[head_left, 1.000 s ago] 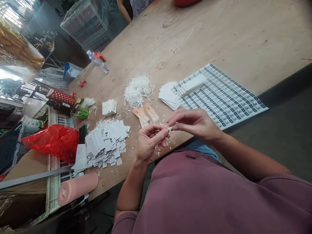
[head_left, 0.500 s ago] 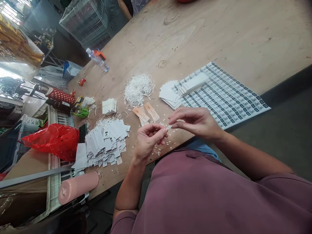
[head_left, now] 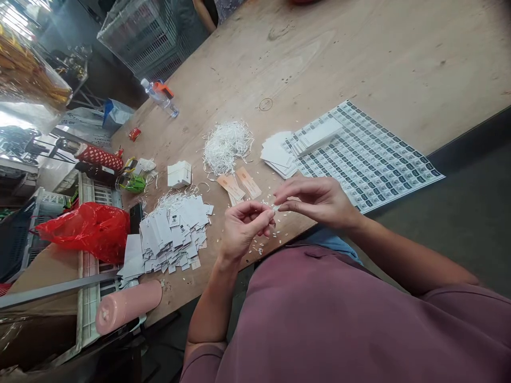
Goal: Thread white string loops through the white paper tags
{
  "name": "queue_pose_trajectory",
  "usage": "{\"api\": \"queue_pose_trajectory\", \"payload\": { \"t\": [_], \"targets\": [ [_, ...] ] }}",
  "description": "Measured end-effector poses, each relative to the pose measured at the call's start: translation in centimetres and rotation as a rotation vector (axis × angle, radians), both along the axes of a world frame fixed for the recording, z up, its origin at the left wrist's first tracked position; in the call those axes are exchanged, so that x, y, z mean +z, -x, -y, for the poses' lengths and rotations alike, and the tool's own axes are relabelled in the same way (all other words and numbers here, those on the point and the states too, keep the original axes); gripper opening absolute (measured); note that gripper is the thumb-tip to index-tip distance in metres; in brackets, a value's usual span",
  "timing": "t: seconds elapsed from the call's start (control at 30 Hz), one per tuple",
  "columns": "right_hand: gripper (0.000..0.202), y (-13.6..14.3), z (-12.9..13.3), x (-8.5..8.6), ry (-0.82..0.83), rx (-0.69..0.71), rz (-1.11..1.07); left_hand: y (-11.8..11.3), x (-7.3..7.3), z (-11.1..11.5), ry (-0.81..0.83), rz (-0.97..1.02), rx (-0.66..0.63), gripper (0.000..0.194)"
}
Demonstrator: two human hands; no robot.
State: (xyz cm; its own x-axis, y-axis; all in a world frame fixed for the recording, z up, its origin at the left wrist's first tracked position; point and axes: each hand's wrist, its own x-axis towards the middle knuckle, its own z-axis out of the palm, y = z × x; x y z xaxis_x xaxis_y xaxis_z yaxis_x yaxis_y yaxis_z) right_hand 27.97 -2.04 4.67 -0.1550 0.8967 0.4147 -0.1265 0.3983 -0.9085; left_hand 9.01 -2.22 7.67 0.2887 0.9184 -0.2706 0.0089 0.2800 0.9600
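Observation:
Close together over the table's front edge, both my hands pinch around a tiny whitish piece (head_left: pixel 275 208), too small to name. The fingers of my left hand (head_left: pixel 246 226) are curled, thumb pressed to the index finger. From the right, my right hand (head_left: pixel 319 199) meets it with thumb and fingertips nearly together. Small white bits (head_left: pixel 260 246) are scattered on the table beneath. Orange-and-white cards (head_left: pixel 248 182) lie just beyond my left hand. Left of it spreads a heap of white tags (head_left: pixel 175 234). Behind sits a tangle of white strings (head_left: pixel 227 147).
A printed sticker sheet (head_left: pixel 383 159) carries a stack of white cards (head_left: pixel 317 136). Farther left are a small card stack (head_left: pixel 179 174), a red plastic bag (head_left: pixel 90 231), a pink cylinder (head_left: pixel 130 306) and a water bottle (head_left: pixel 159 98). Another person's arm (head_left: pixel 205 16) shows at the far edge.
My right hand has shifted slightly left, bringing its fingertips closer to my left fingertips. My left hand stays almost in place.

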Motion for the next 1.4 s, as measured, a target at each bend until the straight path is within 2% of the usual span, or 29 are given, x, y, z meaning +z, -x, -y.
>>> {"api": "queue_pose_trajectory", "payload": {
  "t": [0.17, 0.23, 0.33, 0.43, 0.57, 0.73, 0.97, 1.13, 1.2, 1.3, 1.4],
  "targets": [
    [0.003, -0.1, -0.1, 0.0, -0.007, 0.014, 0.010, 0.1, -0.1, 0.0, -0.020, -0.021, -0.008, 0.025],
    [0.007, -0.2, -0.2, -0.1, 0.095, 0.042, -0.032, 0.1, -0.1, 0.0, -0.048, -0.019, -0.022, 0.023],
    [0.014, -0.1, -0.5, -0.6, 0.323, 0.160, -0.187, 0.3, -0.2, -0.1, -0.094, 0.008, -0.065, 0.023],
    [0.016, 0.3, -0.9, -1.4, 0.422, 0.250, -0.317, 0.6, -0.4, -0.3, -0.123, 0.033, -0.105, 0.021],
    [0.015, 0.5, -1.2, -1.9, 0.414, 0.253, -0.332, 0.6, -0.5, -0.6, -0.128, 0.032, -0.088, 0.013],
    [0.017, 0.5, -0.8, -1.4, 0.377, 0.190, -0.239, 0.4, -0.5, -0.5, -0.132, -0.001, -0.038, 0.014],
    [0.011, 0.7, -0.7, -1.2, 0.180, 0.095, -0.121, 0.6, -0.8, -0.3, -0.214, -0.092, -0.015, 0.017],
    [0.016, 1.3, -0.4, -1.8, 0.329, 0.172, -0.216, 1.0, -1.2, -0.2, -0.222, -0.108, -0.035, 0.017],
    [0.018, 1.4, -0.3, -2.2, 0.392, 0.191, -0.282, 1.3, -1.4, -0.2, -0.278, -0.109, -0.057, 0.017],
    [0.021, 1.3, -0.8, -2.7, 0.447, 0.154, -0.354, 1.8, -2.1, -0.2, -0.365, -0.074, -0.114, 0.017],
    [0.025, 0.9, -1.9, -3.0, 0.463, 0.122, -0.355, 2.1, -3.0, 0.1, -0.298, -0.004, -0.134, 0.017]
  ]
}}
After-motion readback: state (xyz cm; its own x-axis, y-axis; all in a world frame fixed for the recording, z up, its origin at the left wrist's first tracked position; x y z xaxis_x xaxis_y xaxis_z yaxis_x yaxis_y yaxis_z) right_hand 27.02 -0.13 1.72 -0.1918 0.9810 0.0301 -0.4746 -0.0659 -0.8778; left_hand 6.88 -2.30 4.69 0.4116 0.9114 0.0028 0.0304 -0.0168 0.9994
